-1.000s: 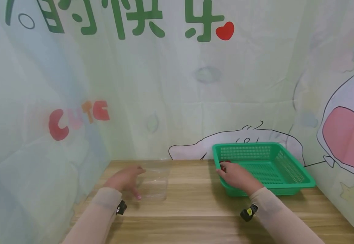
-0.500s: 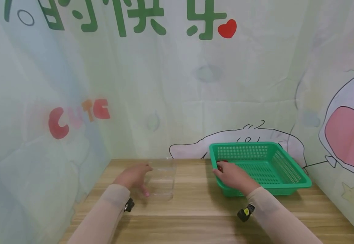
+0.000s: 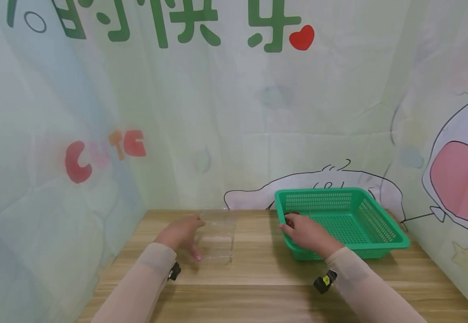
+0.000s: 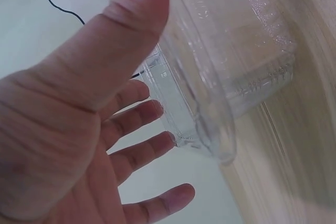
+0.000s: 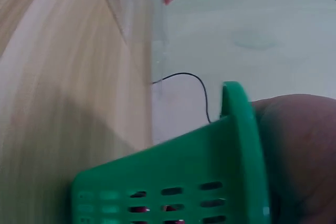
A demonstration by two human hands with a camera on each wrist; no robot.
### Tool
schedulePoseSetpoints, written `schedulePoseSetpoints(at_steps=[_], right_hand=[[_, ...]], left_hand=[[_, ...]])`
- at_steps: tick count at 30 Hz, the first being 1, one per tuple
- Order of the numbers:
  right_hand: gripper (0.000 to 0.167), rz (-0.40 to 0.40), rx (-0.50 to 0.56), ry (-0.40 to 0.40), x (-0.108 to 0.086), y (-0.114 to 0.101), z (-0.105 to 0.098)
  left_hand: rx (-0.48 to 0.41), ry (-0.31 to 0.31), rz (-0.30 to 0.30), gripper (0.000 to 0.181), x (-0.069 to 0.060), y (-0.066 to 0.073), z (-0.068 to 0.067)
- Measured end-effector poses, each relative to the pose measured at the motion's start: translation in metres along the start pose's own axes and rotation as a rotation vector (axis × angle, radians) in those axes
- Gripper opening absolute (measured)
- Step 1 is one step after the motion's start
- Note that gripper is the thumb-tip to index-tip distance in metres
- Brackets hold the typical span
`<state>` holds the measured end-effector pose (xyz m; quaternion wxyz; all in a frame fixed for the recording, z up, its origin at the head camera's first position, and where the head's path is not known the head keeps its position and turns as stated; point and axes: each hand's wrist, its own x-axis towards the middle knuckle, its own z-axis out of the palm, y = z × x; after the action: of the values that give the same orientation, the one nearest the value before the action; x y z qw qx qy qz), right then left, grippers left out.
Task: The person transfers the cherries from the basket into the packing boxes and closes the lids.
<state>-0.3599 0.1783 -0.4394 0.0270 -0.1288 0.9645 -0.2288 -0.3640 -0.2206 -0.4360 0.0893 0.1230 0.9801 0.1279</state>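
Note:
A clear plastic box (image 3: 221, 244) stands on the left part of the wooden table. Against its left rim is my left hand (image 3: 179, 233), with spread, fairly straight fingers; in the left wrist view the thumb lies over the rim of the box (image 4: 210, 108) and fingertips meet its side. My right hand (image 3: 310, 232) grips the left rim of a green plastic basket (image 3: 373, 246), thumb outside, fingers reaching inside. Something dark red (image 3: 292, 219) lies in the basket, mostly hidden by those fingers. Through the slots in the right wrist view, bits of red (image 5: 173, 208) show.
The wooden table (image 3: 258, 273) ends at a printed cloth backdrop (image 3: 234, 112) at the back and both sides. Behind the basket, its far rim stands close to the backdrop. Bare wood lies between box and basket.
My left hand and the clear box have moved right together. The basket has shifted slightly left with my right hand on its rim, so the two containers are closer.

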Motion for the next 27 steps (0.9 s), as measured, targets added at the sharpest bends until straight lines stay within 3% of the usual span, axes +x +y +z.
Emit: schedulePoseSetpoints(at_steps=[4, 9, 16, 21, 27], right_hand=[[0.057, 0.003, 0.030, -0.020, -0.002, 0.000, -0.015], [0.052, 0.008, -0.006, -0.068, -0.001, 0.000, -0.053], [0.054, 0.027, -0.044, -0.132, 0.021, 0.019, -0.099], [0.050, 0.074, -0.062, -0.188, 0.044, 0.036, -0.109], [0.042, 0.148, -0.019, -0.258, 0.068, 0.057, -0.096]], left_hand=[[0.009, -0.009, -0.011, 0.122, 0.001, 0.003, -0.001], [0.025, -0.014, -0.013, 0.123, 0.001, 0.004, -0.002], [0.019, -0.016, -0.034, 0.122, -0.001, 0.009, -0.006], [0.044, -0.004, -0.027, 0.118, 0.000, 0.012, -0.006], [0.052, -0.013, -0.030, 0.121, 0.004, 0.012, -0.001]])
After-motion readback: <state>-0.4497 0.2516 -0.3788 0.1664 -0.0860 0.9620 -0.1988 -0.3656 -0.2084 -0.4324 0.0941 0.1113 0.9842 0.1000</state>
